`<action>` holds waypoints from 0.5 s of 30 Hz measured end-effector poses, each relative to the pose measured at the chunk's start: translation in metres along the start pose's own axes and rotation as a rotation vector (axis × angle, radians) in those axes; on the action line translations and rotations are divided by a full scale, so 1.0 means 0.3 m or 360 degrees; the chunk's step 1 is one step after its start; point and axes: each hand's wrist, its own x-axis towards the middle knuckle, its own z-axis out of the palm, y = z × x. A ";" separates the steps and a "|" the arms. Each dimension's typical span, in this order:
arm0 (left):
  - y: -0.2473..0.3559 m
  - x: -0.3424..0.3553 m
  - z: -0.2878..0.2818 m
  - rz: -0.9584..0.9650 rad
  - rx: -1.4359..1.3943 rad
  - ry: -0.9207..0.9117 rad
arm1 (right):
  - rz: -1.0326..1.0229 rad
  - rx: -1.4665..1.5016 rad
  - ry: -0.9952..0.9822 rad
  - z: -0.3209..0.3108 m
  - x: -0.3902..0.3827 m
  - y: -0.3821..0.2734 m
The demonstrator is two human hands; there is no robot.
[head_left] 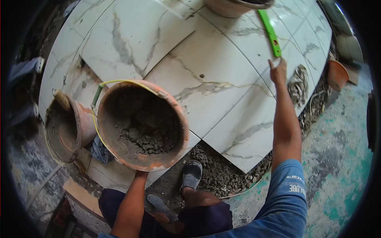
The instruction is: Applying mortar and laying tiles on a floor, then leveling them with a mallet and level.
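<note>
My right hand [278,70] is at the near end of a long green plastic tool [269,31], thumb and fingers apart, touching or just short of it. My left hand [141,173] disappears beneath the near edge of an orange bucket [174,115], which has grey, lumpy mortar inside and a yellow handle with a green grip; the fingers are hidden. Beneath both lie white grey-veined tiles [218,71]. A crumpled grey rag or lump [297,85] sits right of my right forearm.
A second bucket [81,131] with a wooden-handled tool [61,99] stands at left, another container [236,8] at the top. An orange container [336,75] lies at right. Rubble [208,170] borders the tiles by my feet, beside stained concrete [337,170].
</note>
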 end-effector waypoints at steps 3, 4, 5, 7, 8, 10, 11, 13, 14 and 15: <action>0.017 0.025 0.036 0.0072 -0.0327 0.0209 | -0.0560 -0.0935 -0.0065 0.205 0.182 0.223; 0.027 0.017 0.027 0.0114 -0.0496 0.0282 | -0.0650 -0.0972 -0.0050 0.254 0.249 0.277; 0.039 -0.005 0.011 0.0141 -0.0657 0.0372 | -0.0292 -0.0974 -0.0332 0.307 0.298 0.311; 0.068 -0.059 -0.041 0.0185 -0.1031 0.0654 | -0.1118 -0.0097 0.0036 0.350 0.389 0.343; 0.087 -0.087 -0.071 0.0244 -0.1124 0.0819 | -0.0008 0.0054 -0.0484 0.355 0.399 0.340; 0.114 -0.143 -0.129 0.0208 -0.1111 0.0914 | 0.0232 -0.0428 -0.0396 0.343 0.378 0.293; 0.123 -0.159 -0.154 0.0147 -0.0967 0.0982 | 0.0157 -0.0445 -0.0701 0.310 0.379 0.258; 0.133 -0.170 -0.182 0.0005 -0.0700 0.1077 | 0.0294 -0.0290 -0.0829 0.231 0.297 0.195; 0.136 -0.164 -0.184 -0.0036 -0.0616 0.1059 | 0.0483 0.0216 -0.0884 0.177 0.222 0.176; 0.136 -0.156 -0.181 -0.0068 -0.0546 0.1048 | 0.0700 0.0650 -0.0961 0.126 0.161 0.148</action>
